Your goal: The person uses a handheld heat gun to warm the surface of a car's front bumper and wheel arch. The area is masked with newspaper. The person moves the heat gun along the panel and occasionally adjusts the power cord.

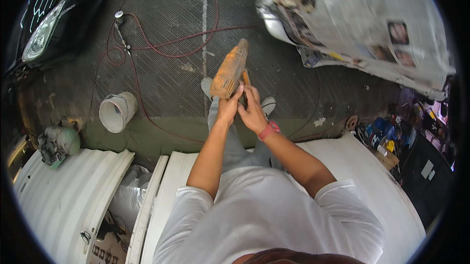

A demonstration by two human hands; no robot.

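Note:
Both of my hands are in front of my body, holding a worn orange power tool [229, 72] with a tapered, darker nose pointing away from me. My left hand [228, 109] is closed at the tool's near end, under its body. My right hand [251, 110] is closed around the lower part on the right side, its thumb close to the left thumb. The fingers partly hide the grip, so the tool's exact kind is unclear. A red watch [270, 130] is on my right wrist.
Red hose [215, 7] loops over the dark ribbed floor, with a spray gun [122, 34] among it. A white bucket [117, 112] stands at left. A dark car's headlight [41, 38] is far left; a newspaper-covered vehicle [352, 14] is far right. White corrugated panels [68, 190] lie near.

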